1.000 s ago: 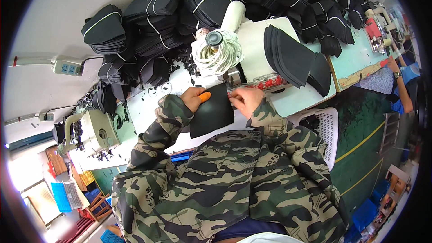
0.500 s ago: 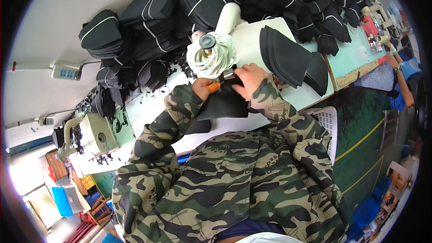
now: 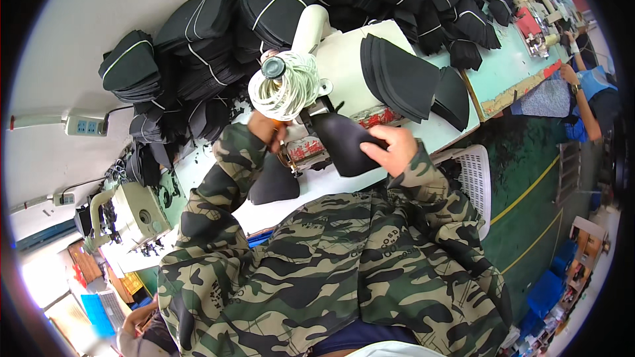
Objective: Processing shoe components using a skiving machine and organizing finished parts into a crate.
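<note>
My right hand (image 3: 395,147) pinches the right edge of a black, curved fabric piece (image 3: 342,142) between thumb and fingers. The piece's far end lies by the head of a cream sewing machine (image 3: 309,30). Loops of white cord (image 3: 291,86) hang on the machine and partly cover its head. My left hand (image 3: 266,131) is left of the machine head, just below the cord, smeared by motion with its fingers partly hidden. Below it, a second black piece (image 3: 274,182) rests on the white table. A fanned stack of black pieces (image 3: 400,76) lies to the right of the machine.
Bundles of black pieces (image 3: 198,23) tied with white bands are piled along the wall. A white plastic basket (image 3: 475,185) stands at the table's right. More sewing machines are at left (image 3: 135,211) and far right (image 3: 529,25). Other people (image 3: 585,102) are at the right and lower left.
My right hand has drawn the black piece right and toward me, turning it. My left hand has come off it and moved left. A person has appeared at lower left.
</note>
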Tool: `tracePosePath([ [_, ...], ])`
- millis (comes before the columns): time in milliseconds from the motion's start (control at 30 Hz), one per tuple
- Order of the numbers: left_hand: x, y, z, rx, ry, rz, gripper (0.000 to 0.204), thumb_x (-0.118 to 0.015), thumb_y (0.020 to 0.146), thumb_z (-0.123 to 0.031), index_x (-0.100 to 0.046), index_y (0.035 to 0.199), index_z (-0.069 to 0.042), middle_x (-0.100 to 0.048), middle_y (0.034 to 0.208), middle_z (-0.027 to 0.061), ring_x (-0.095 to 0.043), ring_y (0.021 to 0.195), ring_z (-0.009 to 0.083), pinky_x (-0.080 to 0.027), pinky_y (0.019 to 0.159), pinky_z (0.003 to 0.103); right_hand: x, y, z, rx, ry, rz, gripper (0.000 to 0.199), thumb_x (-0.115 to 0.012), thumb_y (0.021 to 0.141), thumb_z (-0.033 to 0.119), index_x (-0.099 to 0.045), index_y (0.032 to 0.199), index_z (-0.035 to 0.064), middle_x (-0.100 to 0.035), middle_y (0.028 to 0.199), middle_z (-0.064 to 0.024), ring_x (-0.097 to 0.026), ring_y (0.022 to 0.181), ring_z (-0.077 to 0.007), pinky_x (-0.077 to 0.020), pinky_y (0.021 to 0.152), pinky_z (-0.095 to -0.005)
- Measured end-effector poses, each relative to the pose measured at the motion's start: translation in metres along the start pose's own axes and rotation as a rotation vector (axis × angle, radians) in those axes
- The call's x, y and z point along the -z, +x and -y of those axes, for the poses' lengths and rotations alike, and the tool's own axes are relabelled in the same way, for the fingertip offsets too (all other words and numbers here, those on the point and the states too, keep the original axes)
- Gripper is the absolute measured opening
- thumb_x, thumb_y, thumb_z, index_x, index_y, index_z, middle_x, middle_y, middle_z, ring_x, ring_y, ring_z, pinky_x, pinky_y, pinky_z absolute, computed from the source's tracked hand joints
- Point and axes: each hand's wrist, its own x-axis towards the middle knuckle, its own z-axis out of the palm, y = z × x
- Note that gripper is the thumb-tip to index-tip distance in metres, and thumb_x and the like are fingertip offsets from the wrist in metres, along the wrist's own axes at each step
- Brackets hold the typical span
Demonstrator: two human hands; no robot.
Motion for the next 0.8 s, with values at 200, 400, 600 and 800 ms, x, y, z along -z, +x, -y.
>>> tracePosePath([
  [200, 0.023, -0.009, 0.100, 0.242, 1.201, 0.028, 0.043, -0.057, 0.081, -0.041, -0.053, 0.106, -0.007, -0.062, 0.088, 0.0213, -0.061, 0.085, 0.0363, -0.047, 0.074, 0.045, 0.065, 0.013, 0.031, 0.329, -0.439, -0.703, 0.016, -0.061, 0.073, 0.000, -0.063, 0.089, 0.0028, -0.058, 0.084, -0.0100, -0.056, 0.077, -0.0251, -0.0457, 0.067, -0.0319],
  [400, 0.005, -0.022, 0.108, 0.122, 1.231, 0.054, 0.042, -0.062, 0.078, -0.036, -0.050, 0.103, -0.005, -0.061, 0.086, 0.0186, -0.060, 0.081, 0.0361, -0.046, 0.070, 0.046, 0.025, 0.025, 0.007, 0.304, -0.537, -0.507, 0.026, -0.064, 0.071, 0.012, -0.060, 0.095, 0.0026, -0.059, 0.096, -0.0111, -0.054, 0.087, -0.0305, -0.0423, 0.076, -0.0385],
  [600, 0.013, -0.028, 0.138, -0.061, 1.036, -0.027, 0.031, -0.062, 0.080, -0.025, -0.055, 0.103, -0.004, -0.063, 0.082, 0.0163, -0.061, 0.076, 0.0313, -0.047, 0.068, 0.040, -0.027, 0.069, 0.119, 0.692, -0.007, -0.516, 0.038, -0.059, 0.076, 0.008, -0.051, 0.110, -0.0060, -0.057, 0.103, -0.0199, -0.055, 0.094, -0.0343, -0.0405, 0.084, -0.0408],
  [800, 0.021, -0.041, 0.045, -0.257, 0.169, 0.677, 0.021, -0.058, 0.086, -0.013, -0.059, 0.102, 0.001, -0.061, 0.085, 0.0028, -0.052, 0.078, 0.0073, -0.044, 0.072, 0.024, -0.006, 0.109, 0.106, 0.567, 0.250, 0.028, 0.037, -0.057, 0.087, 0.019, -0.049, 0.118, 0.0000, -0.060, 0.102, -0.0109, -0.057, 0.093, -0.0157, -0.0439, 0.083, -0.0259],
])
